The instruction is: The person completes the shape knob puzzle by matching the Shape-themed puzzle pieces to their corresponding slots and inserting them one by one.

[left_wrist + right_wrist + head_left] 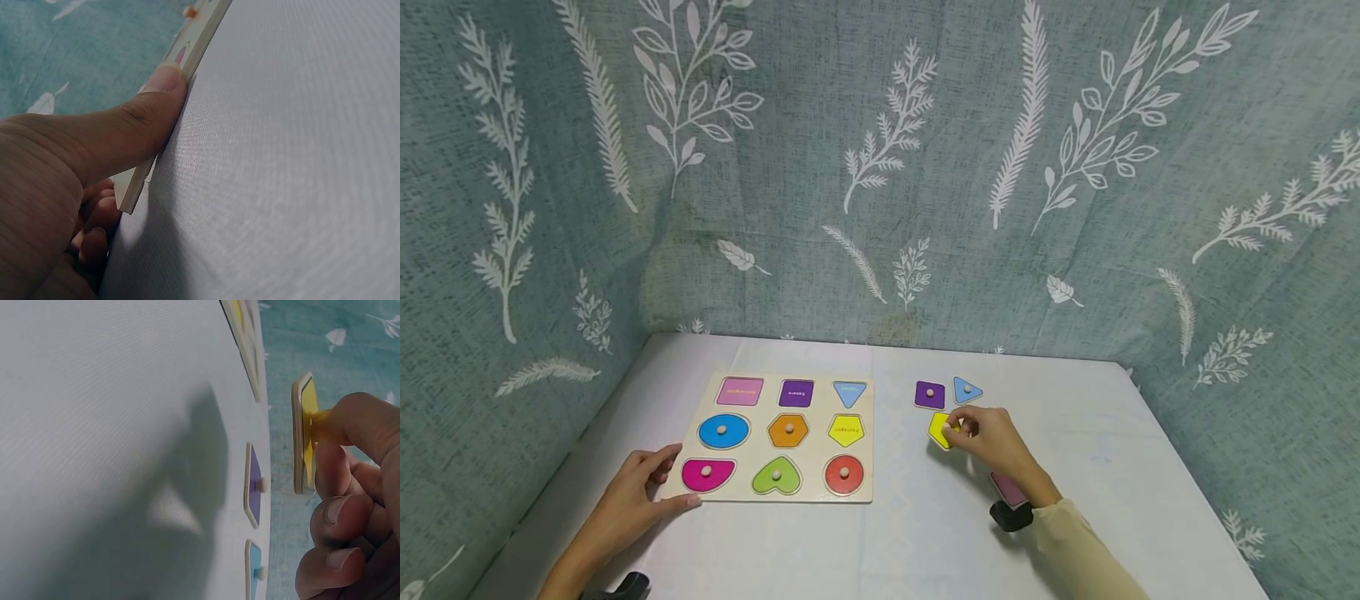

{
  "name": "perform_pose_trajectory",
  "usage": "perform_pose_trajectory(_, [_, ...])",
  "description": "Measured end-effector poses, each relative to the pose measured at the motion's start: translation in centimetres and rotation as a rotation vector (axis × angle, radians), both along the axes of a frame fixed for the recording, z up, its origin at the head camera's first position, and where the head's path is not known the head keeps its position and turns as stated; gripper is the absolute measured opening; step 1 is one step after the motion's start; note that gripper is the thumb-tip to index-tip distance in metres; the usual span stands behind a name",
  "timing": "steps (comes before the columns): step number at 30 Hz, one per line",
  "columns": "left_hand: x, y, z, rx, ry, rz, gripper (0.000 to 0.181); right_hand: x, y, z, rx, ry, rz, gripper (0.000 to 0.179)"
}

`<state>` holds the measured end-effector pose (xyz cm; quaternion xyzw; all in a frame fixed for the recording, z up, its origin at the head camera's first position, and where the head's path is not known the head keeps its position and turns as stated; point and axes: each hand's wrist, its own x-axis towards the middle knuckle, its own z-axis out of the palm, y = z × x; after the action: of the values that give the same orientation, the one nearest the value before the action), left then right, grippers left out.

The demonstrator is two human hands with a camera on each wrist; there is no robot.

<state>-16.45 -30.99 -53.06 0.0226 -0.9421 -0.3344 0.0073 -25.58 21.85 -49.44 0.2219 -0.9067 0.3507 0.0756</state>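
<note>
Pentagon piece [937, 429], yellow, is located right of center in the lower half of the head view, held off the table [917, 546]. In the right wrist view it stands on edge, at right of center, apart from the table surface. Right hand [996, 437]: thumb and forefinger pinch the knob [319, 427] on the colored face; the other fingers are curled and appear clear of the piece.

Left hand [636, 492], lower left of the head view: thumb set against the near edge of the puzzle board [811, 492], forefinger at its left edge, bracing the corner between them. The remaining fingers are bent beside that corner; their exact contact cannot be told.

Handling: the pentagon piece is probably light, stiff and wooden, judging by its pale, thin edge. Damage from normal handling is unlikely. The printed face may be smooth, so the knob is the recommended grip point; the rim is thin and would be awkward to pick up from a flat surface. A pinch at one point may let the piece tilt or turn.

Adjacent parts: purple square piece [929, 394] and blue triangle piece [966, 390] lie just above the right hand in the head view. A pink piece [1006, 487] is partly hidden beneath the right wrist.
</note>
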Motion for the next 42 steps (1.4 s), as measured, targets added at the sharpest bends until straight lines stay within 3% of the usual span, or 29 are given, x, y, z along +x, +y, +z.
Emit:
perform_pose_trajectory(7, [-0.2, 0.2, 0.2, 0.009, -0.015, 0.005, 0.106, -0.4, -0.8, 0.1, -0.022, -0.005, 0.017, 0.008])
perform_pose_trajectory(19, [-0.3, 0.3, 0.0, -0.007, 0.032, -0.016, 0.102, -0.9, -2.9, 0.7, -0.041, -0.029, 0.051, 0.009])
perform_pose_trajectory(42, [-0.1, 0.2, 0.1, -0.006, -0.012, 0.022, 0.106, -2.7, -7.1, 0.0, -0.012, -0.013, 0.067, 0.008])
